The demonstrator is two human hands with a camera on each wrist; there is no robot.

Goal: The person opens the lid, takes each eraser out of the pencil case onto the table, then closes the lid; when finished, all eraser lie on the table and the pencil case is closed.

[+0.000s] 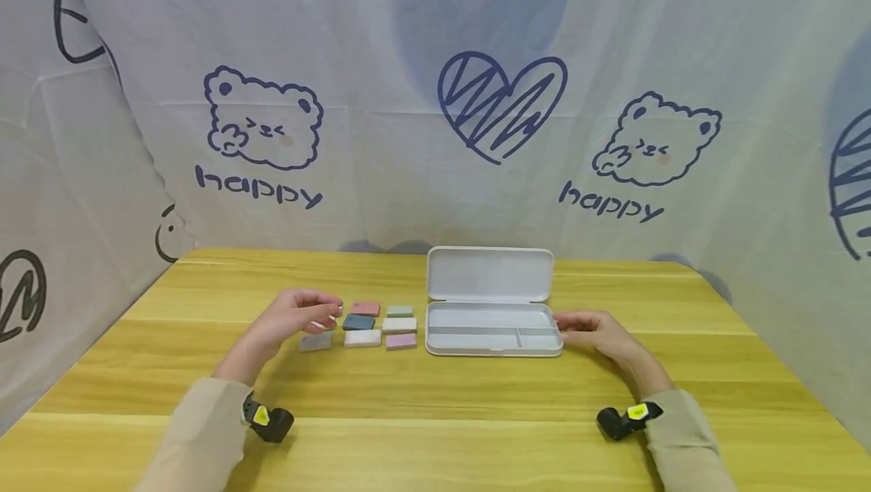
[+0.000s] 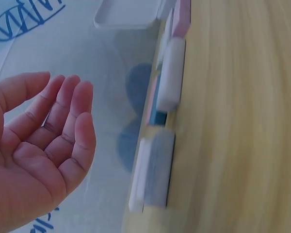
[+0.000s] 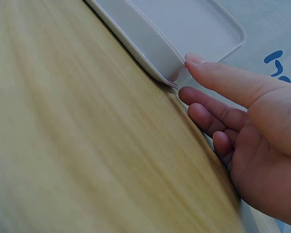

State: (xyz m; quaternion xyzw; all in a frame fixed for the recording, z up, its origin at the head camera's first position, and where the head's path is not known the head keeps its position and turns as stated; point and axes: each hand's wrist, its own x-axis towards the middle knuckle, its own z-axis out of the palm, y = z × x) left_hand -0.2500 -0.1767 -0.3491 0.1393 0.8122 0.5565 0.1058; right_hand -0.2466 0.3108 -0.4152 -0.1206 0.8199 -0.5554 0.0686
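In the head view my left hand hovers above the left side of several small rectangular erasers, its fingers loosely bent and apart. The left wrist view shows nothing in its palm. Near that hand lie a grey eraser, a dark blue one and a red one. My right hand is at the right end of an open white pencil case, with straight thumb at the rim and the other fingers beside the end wall.
White, cream, pink and green erasers lie between the left hand and the case. The case lid stands raised at the back. A printed cloth hangs behind the wooden table.
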